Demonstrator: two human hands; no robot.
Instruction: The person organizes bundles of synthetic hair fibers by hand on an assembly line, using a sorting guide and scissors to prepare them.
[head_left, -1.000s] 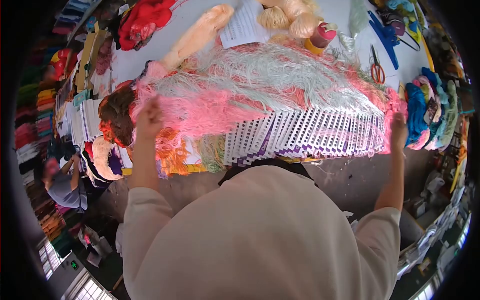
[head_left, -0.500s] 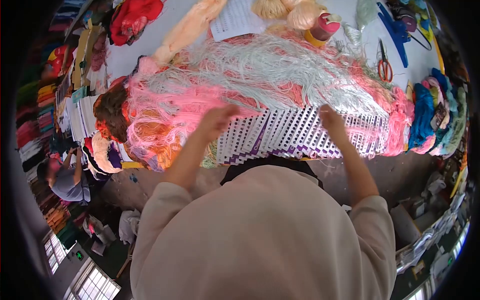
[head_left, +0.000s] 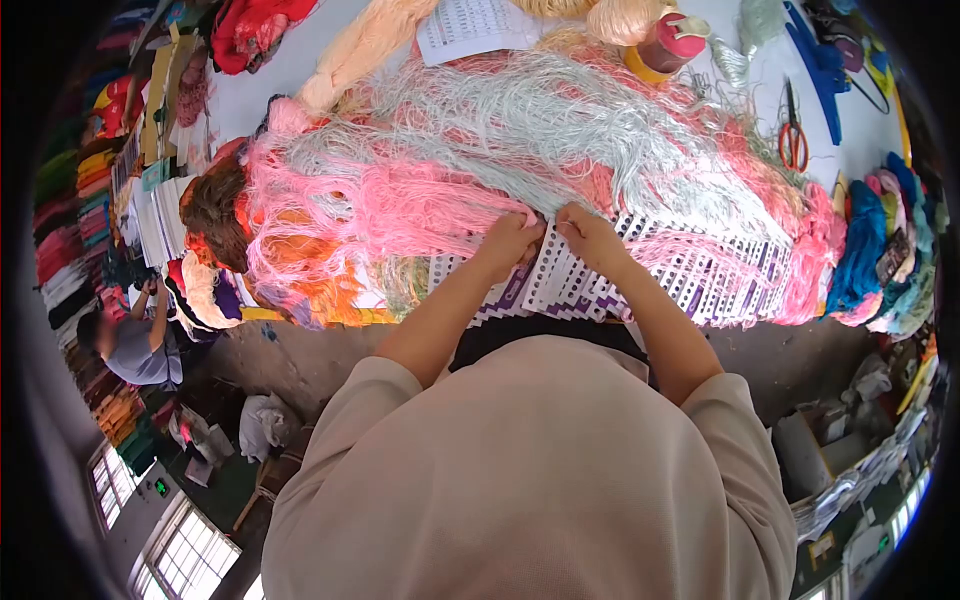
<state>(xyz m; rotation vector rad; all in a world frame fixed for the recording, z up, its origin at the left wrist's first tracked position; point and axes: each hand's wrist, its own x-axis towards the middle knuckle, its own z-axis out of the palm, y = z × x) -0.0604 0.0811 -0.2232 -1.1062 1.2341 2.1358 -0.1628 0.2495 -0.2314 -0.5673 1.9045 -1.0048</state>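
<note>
A fan of white punched cards (head_left: 570, 282) with purple parts lies along the table's near edge, loose thread spread behind it. My left hand (head_left: 510, 243) is closed at the cards' upper edge, pinching strands of pink thread (head_left: 400, 205) that run in from the left. Close beside it, my right hand (head_left: 592, 238) is closed with its fingertips at the top of a card; what it pinches is hidden. Behind both hands spreads a tangle of pale grey-green thread (head_left: 560, 110). More pink strands cross the cards to the right.
Farther back are a printed sheet (head_left: 475, 28), a red-and-yellow container (head_left: 665, 48), orange-handled scissors (head_left: 792, 140) and a blue tool (head_left: 820, 70). Coloured skeins (head_left: 855, 240) hang at the right edge. Another person (head_left: 140, 345) is at the far left.
Both hands have come together over the middle of the cards and closed. The left moved right; the right moved left. Pink strands now lie across the right-hand cards more distinctly.
</note>
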